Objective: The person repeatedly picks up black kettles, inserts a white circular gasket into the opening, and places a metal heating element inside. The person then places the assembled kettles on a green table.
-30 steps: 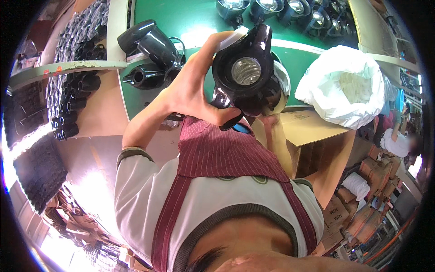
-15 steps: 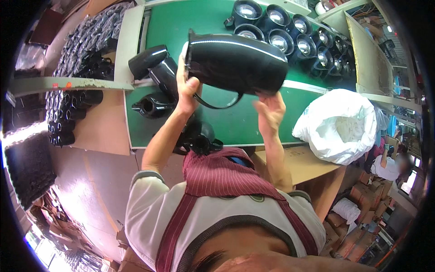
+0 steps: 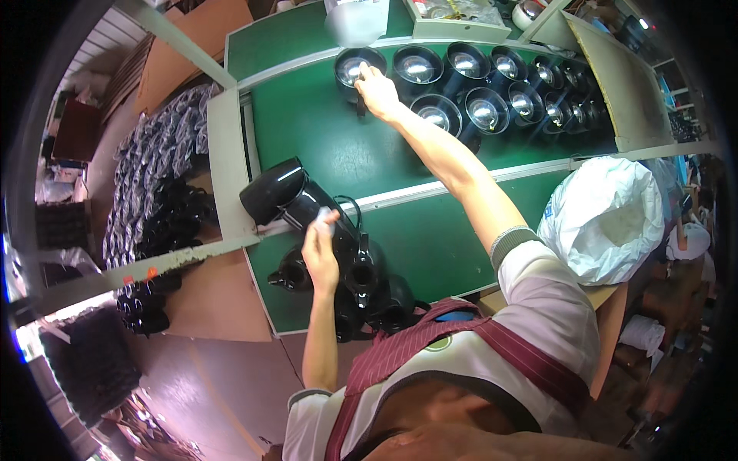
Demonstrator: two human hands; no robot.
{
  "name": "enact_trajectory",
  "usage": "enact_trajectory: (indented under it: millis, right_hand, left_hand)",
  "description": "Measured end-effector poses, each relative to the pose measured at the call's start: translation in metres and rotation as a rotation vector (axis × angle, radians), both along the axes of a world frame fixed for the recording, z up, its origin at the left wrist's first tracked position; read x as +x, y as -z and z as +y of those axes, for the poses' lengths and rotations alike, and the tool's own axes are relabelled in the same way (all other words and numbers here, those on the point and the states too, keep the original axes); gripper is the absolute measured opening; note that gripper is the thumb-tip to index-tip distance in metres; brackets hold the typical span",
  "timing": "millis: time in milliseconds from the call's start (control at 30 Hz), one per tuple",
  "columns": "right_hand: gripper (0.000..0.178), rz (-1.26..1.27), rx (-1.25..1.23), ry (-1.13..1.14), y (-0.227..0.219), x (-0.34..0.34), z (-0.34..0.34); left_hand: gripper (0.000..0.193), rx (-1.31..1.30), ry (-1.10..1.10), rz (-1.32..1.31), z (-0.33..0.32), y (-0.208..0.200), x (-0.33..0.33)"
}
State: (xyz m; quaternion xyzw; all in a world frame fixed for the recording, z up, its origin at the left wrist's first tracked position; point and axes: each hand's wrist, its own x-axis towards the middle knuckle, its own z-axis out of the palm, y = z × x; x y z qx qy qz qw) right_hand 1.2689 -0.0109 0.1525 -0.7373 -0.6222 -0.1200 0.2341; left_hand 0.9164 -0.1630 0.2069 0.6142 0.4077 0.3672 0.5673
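Note:
My right hand (image 3: 378,92) reaches far across the green table. Its fingers are bent over the near rim of a black jug (image 3: 347,60), which stands mouth up with a shiny inside. My left hand (image 3: 320,257) is closed, pinching a small whitish scrap (image 3: 329,217) whose material I cannot make out. Behind that hand are two glossy black jugs, one lying tilted (image 3: 269,190) and one partly covered by my fingers (image 3: 317,201). Close to my body stand several more black jugs with spouts, among them one beside my left wrist (image 3: 289,273) and another (image 3: 361,270).
Rows of black vessels (image 3: 487,109) with shiny insides fill the table's back right. A pale rail (image 3: 430,194) crosses the green surface. At the right sits a white plastic bag (image 3: 596,219). Wrapped dark items (image 3: 157,161) are stacked at the left, and an open tray (image 3: 461,29) lies behind.
Both hands held a large black jug up; now they are apart. My right hand has moved far and left to a jug at the row's left end, my left nearer my body. The view has shifted.

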Motion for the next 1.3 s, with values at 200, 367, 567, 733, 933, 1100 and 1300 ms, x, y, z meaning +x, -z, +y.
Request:
enact_trajectory:
  millis: [200, 367, 567, 733, 933, 1100, 1300]
  right_hand:
    - [0.035, -0.088, -0.187, 0.038, -0.030, -0.016, 0.000]
    - [0.029, 0.108, 0.173, -0.311, -0.152, -0.055, -0.178]
    - [0.015, -0.031, 0.470, 0.148, -0.270, -0.011, -0.525]
    - [0.033, 0.201, 0.289, 1.348, -0.206, -0.030, -0.795]
    - [0.024, 0.695, -0.759, 0.970, 0.000, -0.102, -0.896]
    - [0.030, 0.336, -0.449, 0.352, 0.057, -0.121, -0.819]
    - [0.025, 0.093, -0.217, 0.458, 0.079, -0.151, -0.746]
  left_hand:
    - [0.021, 0.102, 0.134, 0.191, -0.024, -0.022, 0.010]
    - [0.021, 0.207, 0.256, 0.244, -0.031, -0.050, 0.045]
    - [0.023, 0.093, 0.425, 0.229, -0.083, -0.048, 0.072]
    - [0.035, -0.082, 0.568, 0.208, -0.135, -0.032, 0.106]
    - [0.033, 0.087, 0.843, 0.363, -0.201, -0.051, 0.154]
    - [0.029, 0.231, 0.907, 0.455, -0.246, -0.079, 0.164]
    - [0.032, 0.227, 0.930, 0.549, -0.281, -0.084, 0.150]
